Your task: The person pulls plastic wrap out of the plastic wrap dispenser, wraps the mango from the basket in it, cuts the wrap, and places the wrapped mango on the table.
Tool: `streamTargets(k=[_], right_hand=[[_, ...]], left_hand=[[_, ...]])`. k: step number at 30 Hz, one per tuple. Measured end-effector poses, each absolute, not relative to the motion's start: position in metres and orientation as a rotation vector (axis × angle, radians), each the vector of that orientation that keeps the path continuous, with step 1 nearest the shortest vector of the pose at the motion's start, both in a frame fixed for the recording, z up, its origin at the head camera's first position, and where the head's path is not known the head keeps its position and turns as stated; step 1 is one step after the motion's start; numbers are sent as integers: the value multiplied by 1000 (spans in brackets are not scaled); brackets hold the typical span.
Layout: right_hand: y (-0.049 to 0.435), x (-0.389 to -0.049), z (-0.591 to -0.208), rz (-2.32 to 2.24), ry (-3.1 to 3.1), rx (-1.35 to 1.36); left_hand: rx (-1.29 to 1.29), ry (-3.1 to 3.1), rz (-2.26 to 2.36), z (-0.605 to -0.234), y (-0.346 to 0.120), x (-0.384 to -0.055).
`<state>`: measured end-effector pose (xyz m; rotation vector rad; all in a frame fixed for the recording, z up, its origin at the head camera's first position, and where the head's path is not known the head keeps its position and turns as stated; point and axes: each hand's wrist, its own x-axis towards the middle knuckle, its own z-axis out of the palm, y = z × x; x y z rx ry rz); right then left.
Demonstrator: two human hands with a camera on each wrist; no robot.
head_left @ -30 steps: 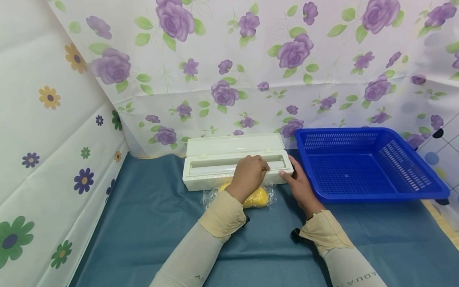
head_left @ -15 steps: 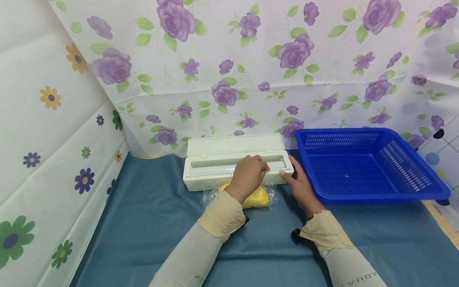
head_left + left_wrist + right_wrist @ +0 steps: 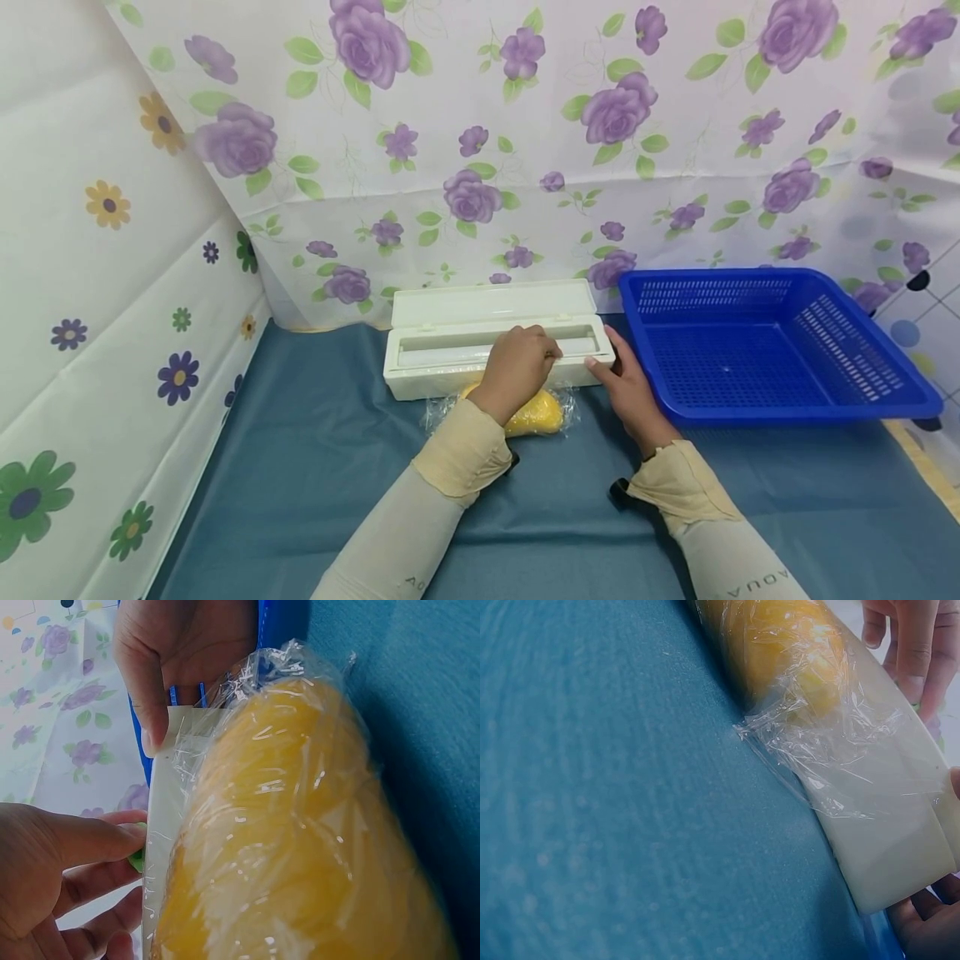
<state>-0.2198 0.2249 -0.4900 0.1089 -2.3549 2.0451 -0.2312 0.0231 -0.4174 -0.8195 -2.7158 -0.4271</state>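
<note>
A white cling film dispenser [image 3: 423, 383] lies on the blue cloth, its lid [image 3: 491, 304] raised at the back and a film roll [image 3: 438, 357] inside. My left hand [image 3: 519, 367] reaches over its front edge. Between thumb and fingers it pinches a small green slide cutter [image 3: 137, 855], mostly hidden. With the thumb in front and fingers behind, my right hand [image 3: 633, 387] grips the dispenser's right end. Against the front wall lies a rounded yellow item [image 3: 536, 415] wrapped in clear film [image 3: 855, 761]; my left wrist partly covers it in the head view.
Close to my right hand, a blue plastic basket [image 3: 723, 412] with slotted walls stands on the cloth. A floral sheet [image 3: 450, 242] hangs right behind the dispenser. Another flowered sheet [image 3: 135, 308] bounds the left side.
</note>
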Motion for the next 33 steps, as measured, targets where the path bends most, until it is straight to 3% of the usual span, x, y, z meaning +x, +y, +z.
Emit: streamTargets(k=[33], right_hand=[[225,-220,-491,2036,-2356,114]], left_hand=[[-782,-2763,-471,-418,12,-230]])
